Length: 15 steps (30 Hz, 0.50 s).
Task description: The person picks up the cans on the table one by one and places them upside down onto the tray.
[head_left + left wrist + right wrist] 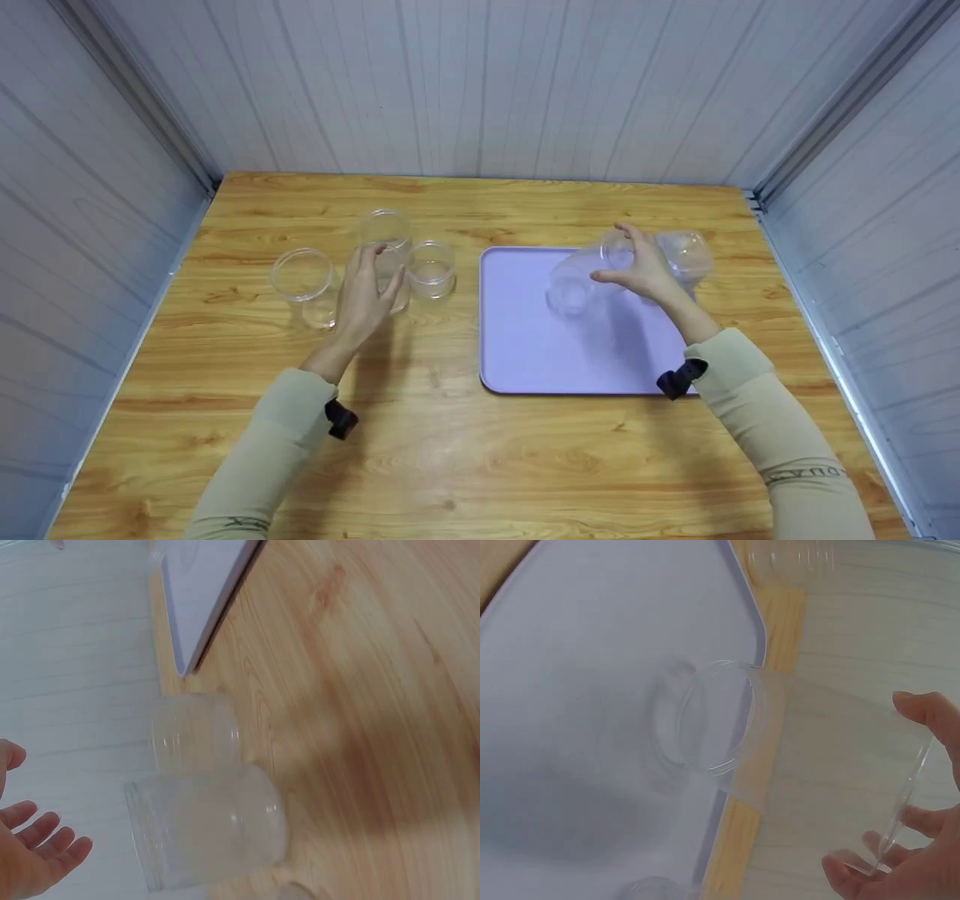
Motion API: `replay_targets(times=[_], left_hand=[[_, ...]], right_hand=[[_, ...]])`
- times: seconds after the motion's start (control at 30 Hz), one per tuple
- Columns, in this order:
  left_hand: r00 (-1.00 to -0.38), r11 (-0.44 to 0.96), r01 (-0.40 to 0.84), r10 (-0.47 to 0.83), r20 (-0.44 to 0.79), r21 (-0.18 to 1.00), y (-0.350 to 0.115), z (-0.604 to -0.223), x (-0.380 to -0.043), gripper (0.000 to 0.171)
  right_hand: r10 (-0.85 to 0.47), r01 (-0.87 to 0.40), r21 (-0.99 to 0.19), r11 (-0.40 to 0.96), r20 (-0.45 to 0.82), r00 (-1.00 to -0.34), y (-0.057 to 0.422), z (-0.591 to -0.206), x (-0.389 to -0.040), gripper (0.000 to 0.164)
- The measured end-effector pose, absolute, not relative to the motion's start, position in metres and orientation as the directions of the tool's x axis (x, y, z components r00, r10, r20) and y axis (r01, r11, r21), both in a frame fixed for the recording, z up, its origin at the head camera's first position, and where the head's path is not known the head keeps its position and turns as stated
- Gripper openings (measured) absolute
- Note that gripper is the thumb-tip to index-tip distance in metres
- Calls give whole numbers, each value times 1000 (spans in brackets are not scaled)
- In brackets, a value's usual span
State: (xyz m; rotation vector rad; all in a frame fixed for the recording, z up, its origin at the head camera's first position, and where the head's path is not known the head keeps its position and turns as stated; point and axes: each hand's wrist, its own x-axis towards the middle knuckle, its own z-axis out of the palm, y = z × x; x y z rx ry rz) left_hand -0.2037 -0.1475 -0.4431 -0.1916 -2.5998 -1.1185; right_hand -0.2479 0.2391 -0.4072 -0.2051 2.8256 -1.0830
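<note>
Transparent jars crowd the left hand [362, 296] at centre left of the head view: a wide-mouthed jar [302, 276] to its left, a tall jar [386, 225] partly behind its fingers, and a short jar [433, 271] just beside the tall one. That hand's grasp is released, its fingers loosely spread. At right of centre, the right hand [645, 271] grips a tilted jar [840, 742] near its base, mouth toward the lavender tray [525, 352]. Another jar [686, 255] stands near the tray's upper right corner, close to the right hand; whether it is on the tray I cannot tell. A strip of wooden table [450, 450] separates the short jar from the tray's left edge, and a broad stretch spans the lower middle. The back wall [480, 90] bounds the far edge; side walls [877, 247] border left and right.
</note>
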Motion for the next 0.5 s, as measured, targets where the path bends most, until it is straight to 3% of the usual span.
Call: replay_targets(times=[0.5], left_hand=[[-941, 814, 196, -2, 339, 547, -175, -436, -210, 48]], right_hand=[[-147, -65, -609, 790, -85, -985, 244, -407, -266, 90]])
